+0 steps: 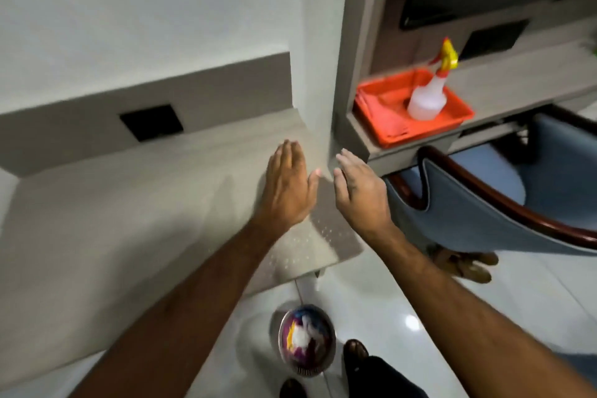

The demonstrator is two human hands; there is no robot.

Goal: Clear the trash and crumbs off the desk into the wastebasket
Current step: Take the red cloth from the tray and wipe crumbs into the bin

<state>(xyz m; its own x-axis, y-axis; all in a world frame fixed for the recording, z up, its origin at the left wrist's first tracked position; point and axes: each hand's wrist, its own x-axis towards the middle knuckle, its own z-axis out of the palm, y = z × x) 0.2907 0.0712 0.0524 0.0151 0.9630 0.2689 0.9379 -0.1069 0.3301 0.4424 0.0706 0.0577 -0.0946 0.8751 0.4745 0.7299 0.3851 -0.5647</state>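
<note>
My left hand (287,184) lies flat and palm-down on the beige desk (113,220), near its right end, fingers together and thumb out. My right hand (358,191) hovers beside it over the desk's right edge, fingers extended, holding nothing. Small pale crumbs (307,242) are scattered on the desk's near right corner, just behind my hands. On the floor below that corner stands a round metal wastebasket (306,339) with colourful wrappers and white paper inside.
A blue chair with a dark wooden frame (484,203) stands to the right. An orange tray (387,119) holding a white spray bottle (429,97) sits on a shelf beyond. A black socket plate (151,123) is in the back panel. My feet are beside the basket.
</note>
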